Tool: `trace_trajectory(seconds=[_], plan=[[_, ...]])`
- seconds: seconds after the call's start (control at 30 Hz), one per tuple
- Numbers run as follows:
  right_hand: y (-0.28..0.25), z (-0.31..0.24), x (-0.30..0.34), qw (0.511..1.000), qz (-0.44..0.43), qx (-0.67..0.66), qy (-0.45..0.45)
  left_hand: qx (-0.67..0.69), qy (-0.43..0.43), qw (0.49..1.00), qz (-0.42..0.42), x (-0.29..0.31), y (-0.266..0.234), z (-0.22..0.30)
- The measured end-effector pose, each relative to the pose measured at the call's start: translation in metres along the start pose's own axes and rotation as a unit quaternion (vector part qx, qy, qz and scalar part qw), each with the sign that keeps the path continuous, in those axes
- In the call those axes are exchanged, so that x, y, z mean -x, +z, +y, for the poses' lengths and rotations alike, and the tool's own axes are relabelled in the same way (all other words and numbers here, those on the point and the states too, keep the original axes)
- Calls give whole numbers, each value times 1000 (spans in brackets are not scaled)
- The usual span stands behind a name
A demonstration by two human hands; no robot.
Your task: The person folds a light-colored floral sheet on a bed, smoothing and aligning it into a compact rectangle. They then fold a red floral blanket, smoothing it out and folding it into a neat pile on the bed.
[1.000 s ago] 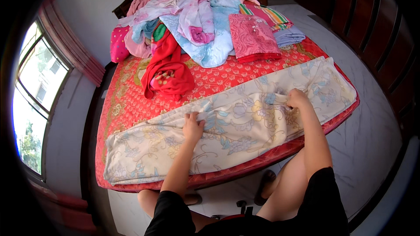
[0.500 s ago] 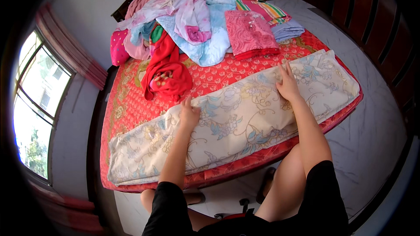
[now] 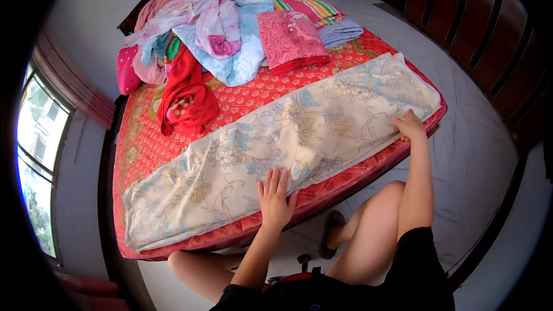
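Observation:
A long, folded cream cloth with a floral print (image 3: 322,118) lies slantwise across the near part of the bed. My left hand (image 3: 276,200) rests flat near the middle of its front edge, fingers stretched out and thumb apart, holding nothing. Farther right, my right hand (image 3: 411,126) has its fingers bent over the same front edge close to the cloth's right end, pinching the fabric there. Shallow wrinkles run across the cloth, mostly to the left of my left hand.
The bed has a red patterned cover (image 3: 245,103). Behind the cloth lie a bunched red garment (image 3: 190,106), a folded pink piece (image 3: 291,37), a light blue blanket (image 3: 242,63) and folded blue fabric (image 3: 340,31). Dark panelled doors (image 3: 461,17) stand at right, a window (image 3: 43,150) at left.
Both hands have drawn back from the cloth's far side to its front edge. The left now lies flat there, the right has closed on the edge. The whole view has shifted slightly.

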State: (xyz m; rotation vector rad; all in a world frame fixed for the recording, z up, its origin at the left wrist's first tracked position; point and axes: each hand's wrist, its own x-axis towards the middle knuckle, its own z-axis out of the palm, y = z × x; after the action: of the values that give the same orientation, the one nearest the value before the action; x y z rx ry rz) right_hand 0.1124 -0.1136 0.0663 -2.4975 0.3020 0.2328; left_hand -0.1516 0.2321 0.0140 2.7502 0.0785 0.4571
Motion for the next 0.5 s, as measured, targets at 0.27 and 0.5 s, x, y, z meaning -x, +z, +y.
trace_trajectory(seconds=[0.27,0.5], plan=[[40,42,-40,948,260,-107,-147,-27,16,999,27,-1,4,13],[32,110,-77,931,334,-129,-73,-53,26,998,9,0,-9,17]])
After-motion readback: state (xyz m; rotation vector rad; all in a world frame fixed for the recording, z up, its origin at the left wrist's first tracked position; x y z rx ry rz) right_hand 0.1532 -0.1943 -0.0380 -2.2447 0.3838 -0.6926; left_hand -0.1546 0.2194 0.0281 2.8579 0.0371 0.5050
